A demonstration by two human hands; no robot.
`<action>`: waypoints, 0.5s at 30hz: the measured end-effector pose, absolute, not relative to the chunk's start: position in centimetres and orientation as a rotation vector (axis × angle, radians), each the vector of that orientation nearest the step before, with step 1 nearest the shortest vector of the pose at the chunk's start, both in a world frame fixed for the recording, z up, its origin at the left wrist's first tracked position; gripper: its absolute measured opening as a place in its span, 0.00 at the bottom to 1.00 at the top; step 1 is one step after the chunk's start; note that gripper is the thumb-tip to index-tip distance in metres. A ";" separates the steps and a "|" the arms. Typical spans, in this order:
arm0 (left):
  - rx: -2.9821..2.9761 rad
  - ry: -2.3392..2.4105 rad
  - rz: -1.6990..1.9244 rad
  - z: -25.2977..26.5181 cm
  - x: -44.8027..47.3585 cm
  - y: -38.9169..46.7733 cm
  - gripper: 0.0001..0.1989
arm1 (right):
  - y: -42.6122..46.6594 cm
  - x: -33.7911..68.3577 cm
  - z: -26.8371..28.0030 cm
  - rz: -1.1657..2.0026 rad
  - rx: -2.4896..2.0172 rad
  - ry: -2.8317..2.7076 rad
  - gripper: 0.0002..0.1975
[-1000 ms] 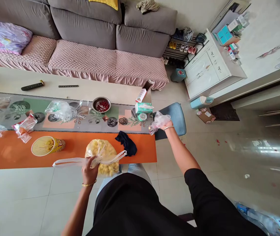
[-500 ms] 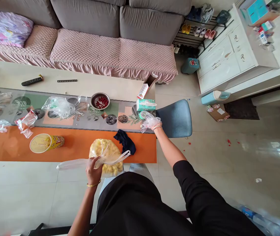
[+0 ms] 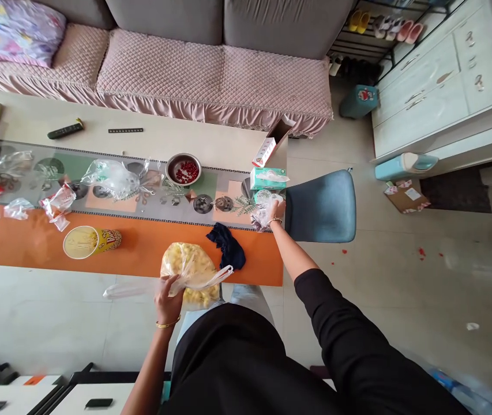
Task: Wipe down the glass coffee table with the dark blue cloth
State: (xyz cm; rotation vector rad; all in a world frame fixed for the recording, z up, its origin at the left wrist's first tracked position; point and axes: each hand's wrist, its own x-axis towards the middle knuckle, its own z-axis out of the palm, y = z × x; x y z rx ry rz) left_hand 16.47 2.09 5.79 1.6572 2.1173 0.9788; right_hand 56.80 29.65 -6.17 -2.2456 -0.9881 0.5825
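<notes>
Gripping the bag of yellow pieces by the near edge of the desk with our left hand, we clutch crumpled plastic in our right hand near the tissue box.

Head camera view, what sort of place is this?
Most likely a living room in a home: a grey sofa with a pink quilted seat cover faces a long table, and a rack of shoes stands by a white cabinet.
</notes>
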 end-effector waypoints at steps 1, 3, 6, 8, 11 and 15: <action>1.659 2.115 0.979 5.8 16.3 2.0 0.14 | 29.5 56.4 -6.4 0.561 -2.275 -1.006 0.15; 1.654 2.113 0.973 5.9 15.9 1.9 0.14 | 28.9 55.5 -7.0 0.533 -2.327 -1.065 0.13; 1.625 2.132 0.950 5.9 15.1 1.7 0.14 | 27.9 54.4 -7.7 0.518 -2.367 -1.164 0.14; 1.609 2.142 0.938 5.9 14.6 1.5 0.14 | 27.0 53.9 -8.1 0.496 -2.396 -1.295 0.17; 1.580 2.174 0.921 5.9 14.0 1.3 0.14 | 25.7 53.3 -8.6 0.438 -2.456 -1.580 0.25; 1.528 2.189 0.893 5.8 13.4 1.0 0.15 | 24.8 52.9 -8.8 0.405 -2.482 -1.762 0.29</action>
